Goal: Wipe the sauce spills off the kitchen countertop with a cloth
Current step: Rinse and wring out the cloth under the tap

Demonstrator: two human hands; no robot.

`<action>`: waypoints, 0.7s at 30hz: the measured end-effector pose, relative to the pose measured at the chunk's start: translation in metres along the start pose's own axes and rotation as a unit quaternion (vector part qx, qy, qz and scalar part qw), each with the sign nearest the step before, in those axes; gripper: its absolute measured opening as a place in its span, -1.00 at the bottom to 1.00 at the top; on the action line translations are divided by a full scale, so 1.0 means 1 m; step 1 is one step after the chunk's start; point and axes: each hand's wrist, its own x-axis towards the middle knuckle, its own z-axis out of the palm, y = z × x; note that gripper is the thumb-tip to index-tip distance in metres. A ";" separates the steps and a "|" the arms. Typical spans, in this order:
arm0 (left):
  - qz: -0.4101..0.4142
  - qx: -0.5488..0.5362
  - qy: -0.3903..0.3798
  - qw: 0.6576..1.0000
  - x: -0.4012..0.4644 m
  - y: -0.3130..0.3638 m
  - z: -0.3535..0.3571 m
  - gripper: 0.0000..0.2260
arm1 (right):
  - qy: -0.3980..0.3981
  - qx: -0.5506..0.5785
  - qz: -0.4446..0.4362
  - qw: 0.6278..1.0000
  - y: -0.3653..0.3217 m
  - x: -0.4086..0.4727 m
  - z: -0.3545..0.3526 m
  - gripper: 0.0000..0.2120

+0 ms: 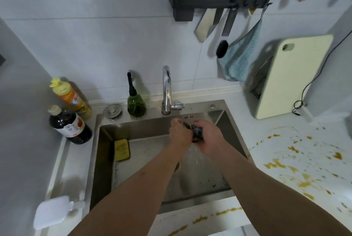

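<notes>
Wringing one dark cloth (197,132) over one sink (106,159): two hands, left hand (179,132) and right hand (209,138), fingers clenched round it.

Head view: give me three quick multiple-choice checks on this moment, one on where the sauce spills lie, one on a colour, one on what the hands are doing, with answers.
1. Where do most of the sauce spills lie?
A. On the countertop right of the sink
B. Inside the sink
C. On the wall tiles

2. What colour is the sponge in the sink?
A. Blue
B. Yellow
C. White

3. What is the state of the dark cloth?
A. Hanging on a hook
B. Lying flat on the countertop
C. Gripped by both hands over the sink

Answers:
1 A, orange streaks cover the white surface on the right.
2 B, it sits yellow at the basin's left wall.
3 C, the left hand and right hand curl their fingers round it below the faucet.
</notes>
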 end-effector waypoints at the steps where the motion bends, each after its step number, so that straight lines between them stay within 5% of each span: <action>1: 0.001 0.027 -0.015 1.000 -0.003 0.002 -0.002 -0.73 | 0.018 -0.027 -0.011 0.999 0.001 0.001 -0.003 -0.88; 4: 0.022 0.002 -0.072 0.997 -0.015 0.009 0.004 -0.89 | 0.061 -0.120 -0.055 0.989 -0.004 0.004 -0.008 -0.83; 9: -0.062 -0.201 -0.129 0.969 -0.017 0.027 0.006 -0.75 | 0.092 -0.219 -0.117 0.964 -0.018 0.009 -0.012 -0.74; 12: -0.083 -0.296 -0.131 0.943 -0.015 0.031 0.004 -0.80 | 0.068 -0.213 -0.125 0.967 -0.017 0.013 -0.010 -0.89; 15: -0.085 -0.270 -0.124 0.951 -0.014 0.028 0.003 -0.87 | 0.051 -0.143 -0.086 0.985 -0.015 0.013 -0.003 -0.69; 18: -0.067 -0.217 -0.069 0.971 0.000 0.021 0.006 -0.88 | 0.027 -0.161 -0.105 0.981 -0.011 0.014 0.000 -0.83; 21: -0.001 -0.188 -0.067 0.980 0.026 0.001 0.026 -0.77 | 0.007 -0.090 -0.076 0.993 -0.017 0.012 -0.005 -0.69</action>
